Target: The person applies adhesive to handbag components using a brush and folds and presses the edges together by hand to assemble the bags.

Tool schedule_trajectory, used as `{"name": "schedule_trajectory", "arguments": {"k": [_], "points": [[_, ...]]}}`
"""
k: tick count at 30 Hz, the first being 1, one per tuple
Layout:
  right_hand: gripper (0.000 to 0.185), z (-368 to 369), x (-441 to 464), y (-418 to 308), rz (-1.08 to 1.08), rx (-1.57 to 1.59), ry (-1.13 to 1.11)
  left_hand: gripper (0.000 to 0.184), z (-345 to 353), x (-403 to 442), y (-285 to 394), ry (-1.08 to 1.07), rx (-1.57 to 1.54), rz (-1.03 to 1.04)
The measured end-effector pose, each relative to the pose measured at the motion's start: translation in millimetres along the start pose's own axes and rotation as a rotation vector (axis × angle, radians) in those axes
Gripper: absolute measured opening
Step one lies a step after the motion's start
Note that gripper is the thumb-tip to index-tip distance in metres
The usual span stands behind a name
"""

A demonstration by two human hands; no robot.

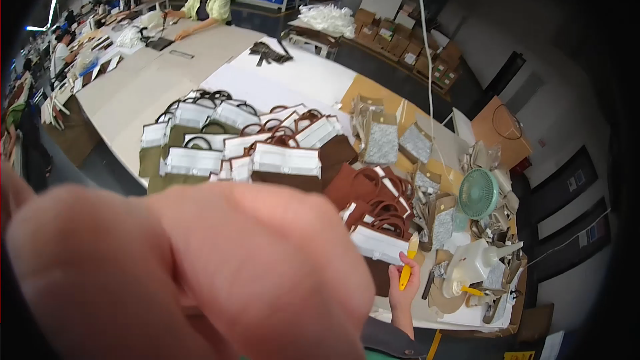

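Note:
My left hand [260, 267] is raised very close to the camera and blurred. It fills the lower left of the head view and hides part of the table; its fingers cannot be made out clearly. At the lower right, my right hand [405, 287] is closed around a yellow-handled brush [405, 275], bristles pointing up. The brush is beside a white panel [377, 243] on a brown piece with dark red-brown handles [390, 217]. Behind my left hand lie several overlapping olive and brown pieces with white panels [287, 160] and looped handles.
A green fan [479, 193] and a white plastic bottle [473, 263] stand on the right of the table, among grey-speckled pieces [382, 143]. A dark item [270, 52] lies farther back. Across the table sits another person [215, 5]. Cardboard boxes [400, 47] are stacked beyond.

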State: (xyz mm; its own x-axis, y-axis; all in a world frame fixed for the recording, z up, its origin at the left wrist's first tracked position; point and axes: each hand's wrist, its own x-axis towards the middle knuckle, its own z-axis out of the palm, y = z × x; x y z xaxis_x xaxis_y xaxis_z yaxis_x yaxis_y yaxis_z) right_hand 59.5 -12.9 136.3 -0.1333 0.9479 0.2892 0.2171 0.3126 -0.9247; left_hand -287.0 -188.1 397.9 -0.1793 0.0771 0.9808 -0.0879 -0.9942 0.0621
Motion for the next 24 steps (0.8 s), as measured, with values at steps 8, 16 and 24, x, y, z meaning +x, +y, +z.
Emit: {"name": "schedule_trajectory", "arguments": {"k": [8,16,24], "points": [[0.03,2.0,-4.2,-5.6,-0.015,-0.024,0.028,0.06,24.6,4.1,-31.7,0.097,0.077,0.019],[0.029,-15.4,3.3,-9.3,-0.056,-0.041,-0.025,0.066,54.5,9.0,-66.8,0.221,0.064,-0.07],[0.029,-30.8,6.8,-4.9,-0.065,-0.026,0.002,0.071,71.4,16.2,-65.0,-0.011,-0.025,0.035]]}}
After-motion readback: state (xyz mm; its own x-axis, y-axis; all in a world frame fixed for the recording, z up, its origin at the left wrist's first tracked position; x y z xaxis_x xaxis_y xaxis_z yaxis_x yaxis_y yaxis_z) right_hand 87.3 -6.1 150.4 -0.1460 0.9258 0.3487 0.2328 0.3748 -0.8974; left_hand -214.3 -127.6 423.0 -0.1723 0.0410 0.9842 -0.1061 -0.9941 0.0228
